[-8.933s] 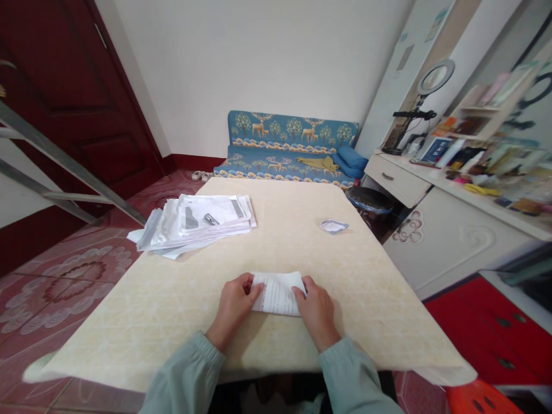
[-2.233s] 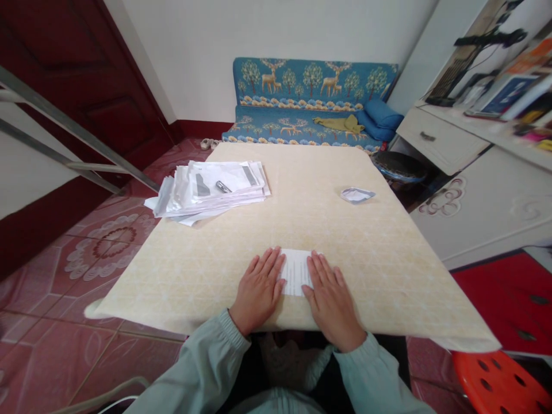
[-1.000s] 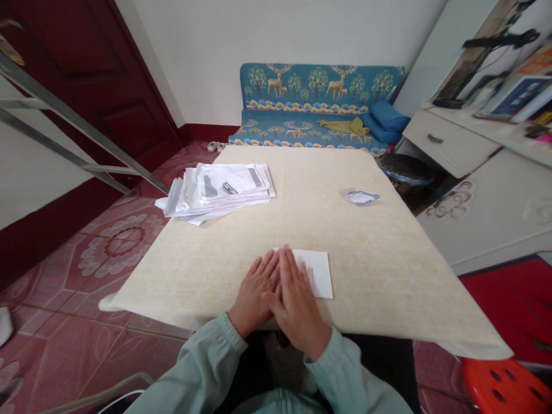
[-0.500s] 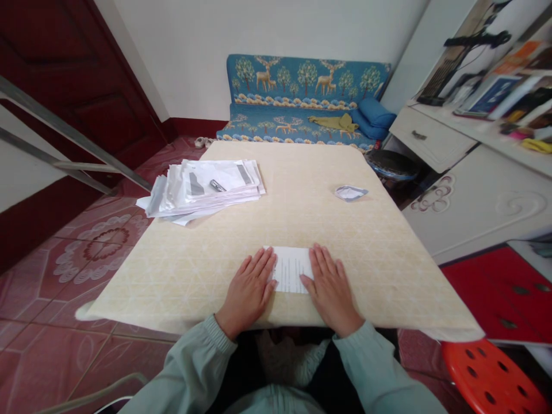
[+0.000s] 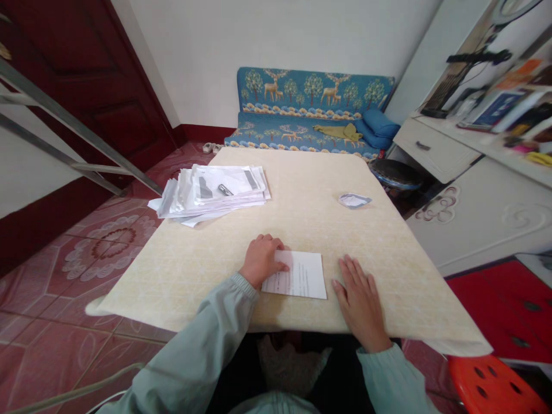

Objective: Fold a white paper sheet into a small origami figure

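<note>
A folded white sheet of printed paper (image 5: 299, 275) lies flat near the front edge of the cream table (image 5: 302, 218). My left hand (image 5: 263, 260) rests on the sheet's left end, its fingers curled round that edge. My right hand (image 5: 360, 296) lies flat on the table just right of the sheet, fingers stretched out, holding nothing and not touching the paper.
A stack of white papers (image 5: 213, 190) with a small dark object on top sits at the table's back left. A small crumpled white scrap (image 5: 354, 200) lies at the back right. A round stool (image 5: 397, 174), a white cabinet (image 5: 474, 201) and a red stool (image 5: 495, 385) stand to the right.
Half a second ago both hands lay flat on the sheet's two ends. My right hand has slid off to the right, and my left hand has curled onto the left edge.
</note>
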Demonstrator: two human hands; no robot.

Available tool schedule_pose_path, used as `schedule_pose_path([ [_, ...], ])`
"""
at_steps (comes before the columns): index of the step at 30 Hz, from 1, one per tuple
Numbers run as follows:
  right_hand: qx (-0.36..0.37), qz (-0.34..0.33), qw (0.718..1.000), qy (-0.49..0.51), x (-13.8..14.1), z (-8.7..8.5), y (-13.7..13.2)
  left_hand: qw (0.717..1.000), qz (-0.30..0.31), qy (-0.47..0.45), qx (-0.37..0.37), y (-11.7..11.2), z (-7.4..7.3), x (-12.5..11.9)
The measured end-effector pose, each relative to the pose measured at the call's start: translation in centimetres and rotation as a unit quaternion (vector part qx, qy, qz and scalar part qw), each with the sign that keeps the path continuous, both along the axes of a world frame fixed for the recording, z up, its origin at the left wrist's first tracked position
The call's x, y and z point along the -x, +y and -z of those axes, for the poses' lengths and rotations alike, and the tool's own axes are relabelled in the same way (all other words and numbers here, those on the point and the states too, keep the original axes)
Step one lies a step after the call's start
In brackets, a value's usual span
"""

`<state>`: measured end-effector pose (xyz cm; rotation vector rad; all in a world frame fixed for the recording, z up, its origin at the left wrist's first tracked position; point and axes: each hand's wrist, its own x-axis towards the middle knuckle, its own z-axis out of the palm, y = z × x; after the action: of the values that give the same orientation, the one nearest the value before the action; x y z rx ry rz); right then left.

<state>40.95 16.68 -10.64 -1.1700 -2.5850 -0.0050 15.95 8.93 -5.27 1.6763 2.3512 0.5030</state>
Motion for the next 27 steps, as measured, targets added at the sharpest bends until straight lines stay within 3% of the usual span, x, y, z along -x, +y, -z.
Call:
schedule_pose_path([
  [7,-0.002,-0.023,0.998,0.06,-0.6,0.5,0.5,0.996,-0.011,-0.047,0.072,-0.8,-0.6,1.8],
  [10,-0.01,-0.059,0.992,0.111,-0.7,0.4,-0.5,0.98,-0.05,-0.185,0.049,-2.4,-0.3,1.7],
  [14,0.016,-0.16,0.977,0.141,0.7,-0.6,-4.1,0.908,-0.114,-0.402,0.019,-4.9,0.5,-0.2],
  [18,0.051,-0.192,0.959,0.202,3.0,-1.6,-6.3,0.76,-0.138,-0.634,-0.033,-7.1,0.5,-2.6],
  [20,0.062,-0.21,0.94,0.262,3.6,-1.6,-5.9,0.739,-0.11,-0.664,-0.024,-8.1,0.2,-3.2],
  [22,0.09,-0.23,0.918,0.312,3.8,-1.4,-5.0,0.756,-0.071,-0.65,-0.018,-9.1,-0.1,-3.3],
  [23,0.112,-0.233,0.908,0.329,3.8,-1.3,-4.6,0.781,-0.056,-0.622,-0.029,-9.5,-0.2,-3.0],
  [27,0.197,-0.224,0.884,0.361,3.7,-1.2,-3.3,0.918,-0.019,-0.361,-0.163,-10.4,0.0,-1.5],
])
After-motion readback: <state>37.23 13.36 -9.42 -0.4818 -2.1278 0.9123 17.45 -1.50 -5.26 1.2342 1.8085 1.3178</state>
